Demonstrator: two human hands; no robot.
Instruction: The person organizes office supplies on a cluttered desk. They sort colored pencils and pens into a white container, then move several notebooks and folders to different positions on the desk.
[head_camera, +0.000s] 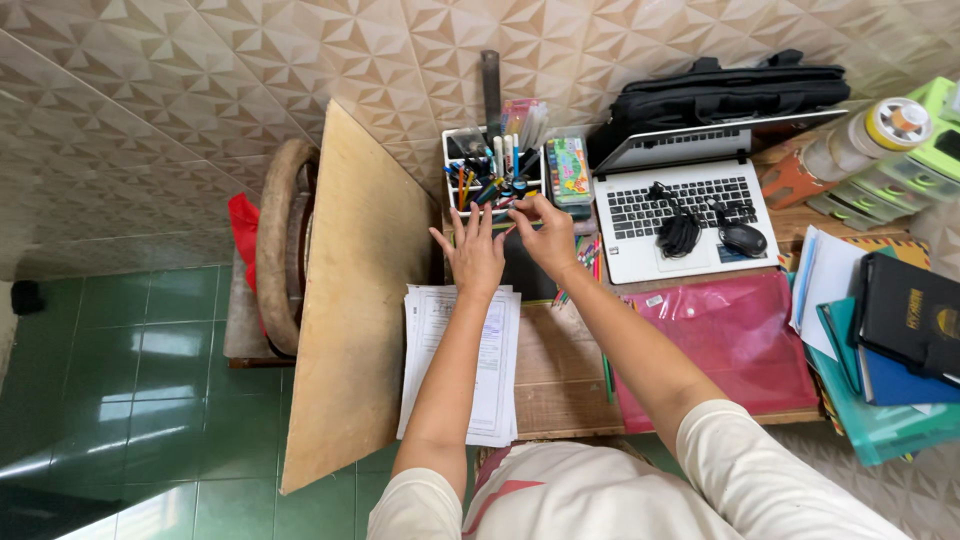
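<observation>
White desk organizer (470, 190), pens (497, 175) upright inside, at desk's back edge

Pink folder (735, 340), green floor tiles (130, 370), black laptop bag (725, 95), white organiser (495, 180) of seemingly multicoloured pens (495, 175)

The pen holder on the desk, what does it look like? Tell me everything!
The pen holder is a white box with compartments, open on top. It looks like plastic and stands upright at the back of the desk, against the tiled wall, left of the laptop. It is crammed with pens and markers pointing up. The right hand reaches its front edge with pinched fingers; the left hand hovers open just before it.
</observation>
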